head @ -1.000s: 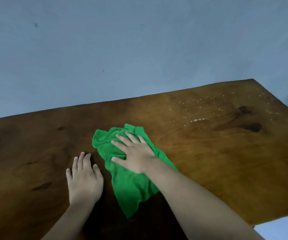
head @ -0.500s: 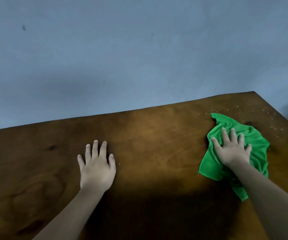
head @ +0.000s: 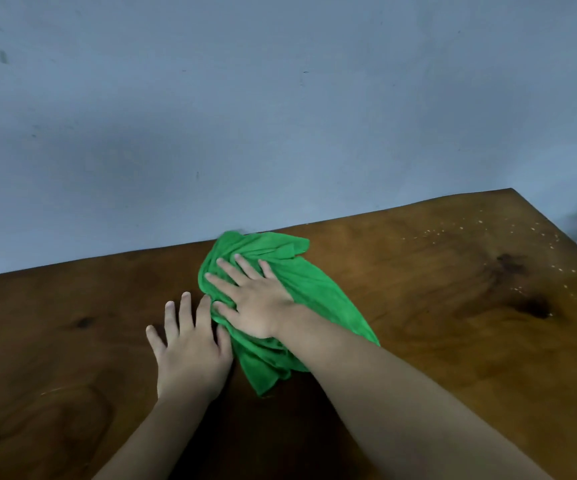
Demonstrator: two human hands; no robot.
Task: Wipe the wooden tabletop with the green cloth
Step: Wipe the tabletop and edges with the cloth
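body: two bare forearms, no sleeves in view; left hand (head: 190,355) | five fingers, short nails; right hand (head: 257,306) | likewise, short nails, unadorned

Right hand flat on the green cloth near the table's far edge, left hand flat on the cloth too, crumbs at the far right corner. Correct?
Not quite. In the head view the left hand lies flat on the bare table beside the green cloth, not on it. The rest holds: right hand flat on the cloth near the far edge, crumbs at the far right corner.
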